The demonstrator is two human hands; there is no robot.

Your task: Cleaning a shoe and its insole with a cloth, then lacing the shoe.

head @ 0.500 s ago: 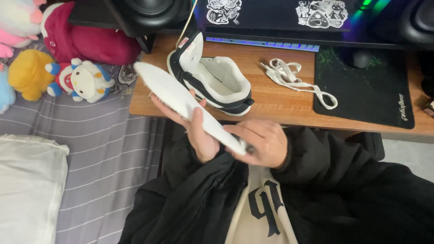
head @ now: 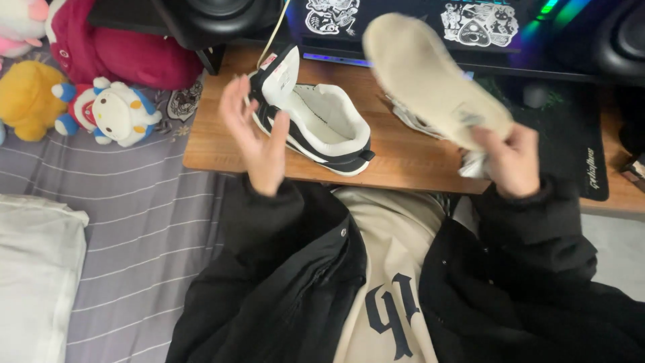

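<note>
Head view: right hand (head: 514,161) grips insole (head: 433,81) by heel end, fingers closed round it, insole raised over desk (head: 403,158), above laces (head: 413,117). Left hand (head: 259,138) empty, fingers spread wide, palm up, just beside shoe (head: 316,121) on desk. Plush toys (head: 101,111) on bed (head: 134,222) at left.
</note>
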